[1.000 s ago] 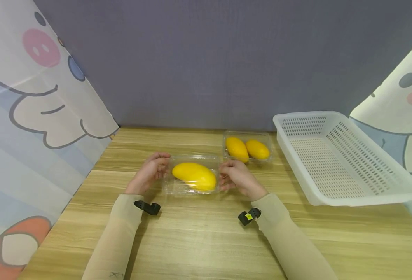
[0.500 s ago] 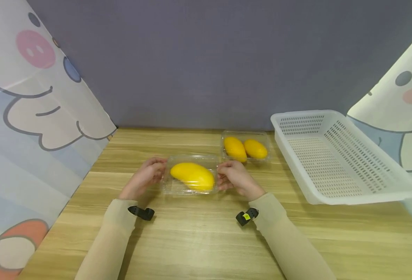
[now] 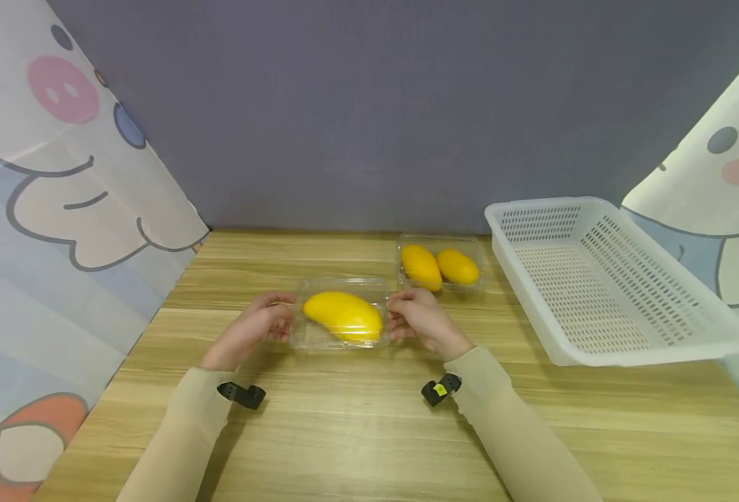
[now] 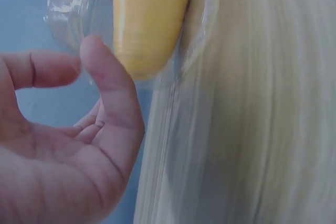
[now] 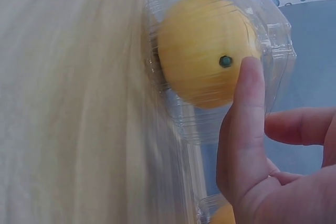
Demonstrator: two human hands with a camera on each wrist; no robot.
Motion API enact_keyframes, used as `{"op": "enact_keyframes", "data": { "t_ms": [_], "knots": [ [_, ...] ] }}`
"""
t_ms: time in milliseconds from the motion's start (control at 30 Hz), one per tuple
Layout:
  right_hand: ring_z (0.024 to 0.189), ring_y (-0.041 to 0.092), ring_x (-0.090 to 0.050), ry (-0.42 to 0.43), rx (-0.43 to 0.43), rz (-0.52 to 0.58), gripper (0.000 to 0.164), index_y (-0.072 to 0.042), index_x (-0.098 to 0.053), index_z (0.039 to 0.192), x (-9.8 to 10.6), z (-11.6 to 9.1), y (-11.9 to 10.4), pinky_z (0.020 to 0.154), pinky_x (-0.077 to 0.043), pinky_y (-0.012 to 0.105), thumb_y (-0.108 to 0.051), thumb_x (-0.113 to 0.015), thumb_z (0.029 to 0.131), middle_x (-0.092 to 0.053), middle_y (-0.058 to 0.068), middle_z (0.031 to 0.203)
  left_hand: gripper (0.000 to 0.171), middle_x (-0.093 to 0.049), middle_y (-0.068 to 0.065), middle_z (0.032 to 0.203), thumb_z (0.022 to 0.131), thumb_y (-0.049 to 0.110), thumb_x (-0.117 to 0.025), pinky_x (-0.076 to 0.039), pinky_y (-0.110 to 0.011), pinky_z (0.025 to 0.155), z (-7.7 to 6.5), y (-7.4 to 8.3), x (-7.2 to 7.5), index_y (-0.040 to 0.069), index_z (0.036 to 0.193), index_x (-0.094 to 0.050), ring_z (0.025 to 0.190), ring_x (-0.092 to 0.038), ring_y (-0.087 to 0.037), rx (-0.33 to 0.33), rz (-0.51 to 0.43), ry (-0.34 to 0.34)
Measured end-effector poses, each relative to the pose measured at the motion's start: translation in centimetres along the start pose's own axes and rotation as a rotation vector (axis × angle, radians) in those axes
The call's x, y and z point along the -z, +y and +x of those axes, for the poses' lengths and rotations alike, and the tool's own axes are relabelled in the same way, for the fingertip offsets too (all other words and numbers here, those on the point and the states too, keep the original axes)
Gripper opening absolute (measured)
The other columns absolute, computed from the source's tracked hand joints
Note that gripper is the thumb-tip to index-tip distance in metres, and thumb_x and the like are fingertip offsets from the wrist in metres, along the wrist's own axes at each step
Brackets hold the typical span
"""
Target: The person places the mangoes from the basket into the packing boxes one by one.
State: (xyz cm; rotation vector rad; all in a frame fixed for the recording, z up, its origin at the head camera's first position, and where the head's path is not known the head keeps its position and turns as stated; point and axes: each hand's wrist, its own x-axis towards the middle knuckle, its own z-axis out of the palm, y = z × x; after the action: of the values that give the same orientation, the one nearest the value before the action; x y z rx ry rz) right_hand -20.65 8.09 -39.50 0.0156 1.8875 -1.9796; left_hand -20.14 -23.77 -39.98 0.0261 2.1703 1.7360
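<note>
A clear plastic clamshell box with one large yellow mango inside lies in the middle of the table in the head view. My left hand is at its left end, with thumb and forefinger pinched together at the edge. In the left wrist view the thumb overlaps the box's end. My right hand pinches the right end. The right wrist view shows that thumb over the box wall, in front of the mango's green stem spot, with the forefinger behind.
A second clear box holding two smaller yellow mangoes stands behind my right hand. To the right is a white slotted plastic basket. A grey panel closes off the back of the wooden table.
My left hand has drawn back a little toward the lower left, its fingertips now at the box's edge. The right hand and the box have hardly moved; the head view has shifted slightly.
</note>
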Motion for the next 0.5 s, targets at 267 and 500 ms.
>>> {"op": "enact_keyframes", "data": {
  "t_ms": [267, 500],
  "knots": [
    [0.075, 0.021, -0.063, -0.023, -0.001, 0.011, 0.037, 0.017, -0.049, 0.133, -0.09, 0.11, -0.01, 0.070, -0.062, 0.032, 0.000, -0.056, 0.100, -0.060, 0.017, 0.096, 0.046, -0.054, -0.011, 0.099, 0.103, 0.012, -0.046, -0.054, -0.029, 0.071, 0.10, -0.15, -0.19, -0.006, 0.144, -0.037, 0.077, -0.056, -0.018, 0.008, -0.036, 0.059],
    [0.072, 0.021, -0.063, -0.115, -0.027, -0.023, 0.025, 0.016, -0.055, 0.115, 0.50, 0.07, -0.06, 0.074, -0.063, 0.035, -0.001, -0.058, 0.097, -0.061, 0.012, 0.087, 0.047, -0.050, -0.011, 0.105, 0.103, 0.013, -0.047, -0.055, -0.028, 0.072, 0.10, 0.18, -0.43, -0.005, 0.146, -0.038, 0.078, -0.052, -0.016, 0.014, -0.060, 0.100]
  ]
}}
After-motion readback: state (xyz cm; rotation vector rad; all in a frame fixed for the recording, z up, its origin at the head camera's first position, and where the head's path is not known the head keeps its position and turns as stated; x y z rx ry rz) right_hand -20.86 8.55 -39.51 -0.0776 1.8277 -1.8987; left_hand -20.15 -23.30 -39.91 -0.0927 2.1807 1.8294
